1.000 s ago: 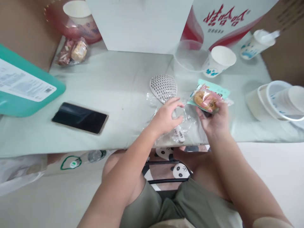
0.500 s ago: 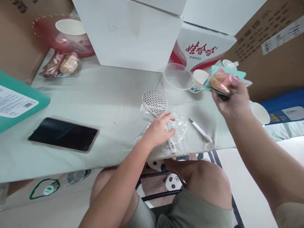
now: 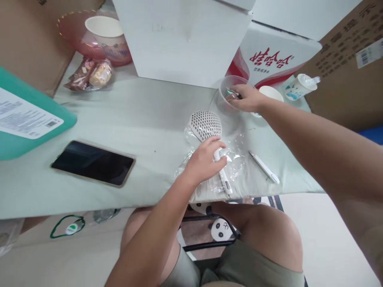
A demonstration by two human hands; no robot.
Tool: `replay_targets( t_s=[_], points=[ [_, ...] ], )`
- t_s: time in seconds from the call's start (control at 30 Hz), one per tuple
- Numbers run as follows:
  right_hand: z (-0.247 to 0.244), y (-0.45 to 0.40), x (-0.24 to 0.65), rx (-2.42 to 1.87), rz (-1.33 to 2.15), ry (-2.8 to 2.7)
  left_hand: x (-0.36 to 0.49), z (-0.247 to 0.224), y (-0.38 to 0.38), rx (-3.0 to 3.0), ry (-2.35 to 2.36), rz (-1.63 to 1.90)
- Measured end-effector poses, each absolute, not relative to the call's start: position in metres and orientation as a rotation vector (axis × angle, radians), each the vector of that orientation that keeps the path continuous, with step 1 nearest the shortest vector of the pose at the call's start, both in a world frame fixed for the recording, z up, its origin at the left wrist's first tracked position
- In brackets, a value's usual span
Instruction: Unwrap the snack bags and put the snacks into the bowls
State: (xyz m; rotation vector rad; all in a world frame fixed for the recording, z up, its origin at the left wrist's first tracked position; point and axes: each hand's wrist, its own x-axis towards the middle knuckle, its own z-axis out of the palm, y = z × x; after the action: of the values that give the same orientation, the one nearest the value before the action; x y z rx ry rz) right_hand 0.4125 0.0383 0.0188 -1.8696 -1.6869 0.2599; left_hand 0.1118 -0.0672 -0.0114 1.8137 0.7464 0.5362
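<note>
My left hand (image 3: 205,159) lies over the white handle (image 3: 225,181) of a skimmer, its thumb and index finger apart and crossing the handle. The skimmer's perforated head (image 3: 206,124) rests on the table, with crinkled clear plastic wrap (image 3: 237,155) around and under it. My right hand (image 3: 247,97) reaches into a clear plastic bowl (image 3: 223,104), its fingers closed around a small wrapped packet (image 3: 231,95). My fingers and the bowl wall hide most of that packet. A paper cup (image 3: 271,93) stands just behind my right wrist, partly covered by it.
A white pen-like tool (image 3: 263,166) lies right of the skimmer. At left are a phone (image 3: 93,162) and a green jug (image 3: 36,115). Wrapped snacks (image 3: 100,73) sit by a red bowl (image 3: 72,36). White boxes (image 3: 191,44) line the back; another paper cup (image 3: 301,85) stands right.
My right hand has moved left with the wrapped packet, from beyond the paper cups into the clear bowl. My left hand stays over the skimmer handle. The view has shifted slightly.
</note>
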Motion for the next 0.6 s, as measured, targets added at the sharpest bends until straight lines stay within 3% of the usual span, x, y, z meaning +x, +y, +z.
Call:
replay_targets(
  t_s=[0.13, 0.27, 0.4, 0.6],
  points=[
    [0.062, 0.025, 0.383, -2.106, 0.397, -1.615, 0.102, -0.008, -0.058, 1.808, 0.825, 0.559],
    [0.073, -0.019, 0.34, -2.01, 0.081, -1.509, 0.09, -0.005, -0.047, 1.807, 0.911, 0.54],
    [0.026, -0.088, 0.307, -1.89, 0.253, -1.699, 0.079, -0.004, -0.041, 1.839, 0.97, 0.514],
    [-0.042, -0.152, 0.299, -2.227, 0.151, -1.453, 0.074, -0.01, -0.038, 2.007, 1.018, 0.563]
  ],
)
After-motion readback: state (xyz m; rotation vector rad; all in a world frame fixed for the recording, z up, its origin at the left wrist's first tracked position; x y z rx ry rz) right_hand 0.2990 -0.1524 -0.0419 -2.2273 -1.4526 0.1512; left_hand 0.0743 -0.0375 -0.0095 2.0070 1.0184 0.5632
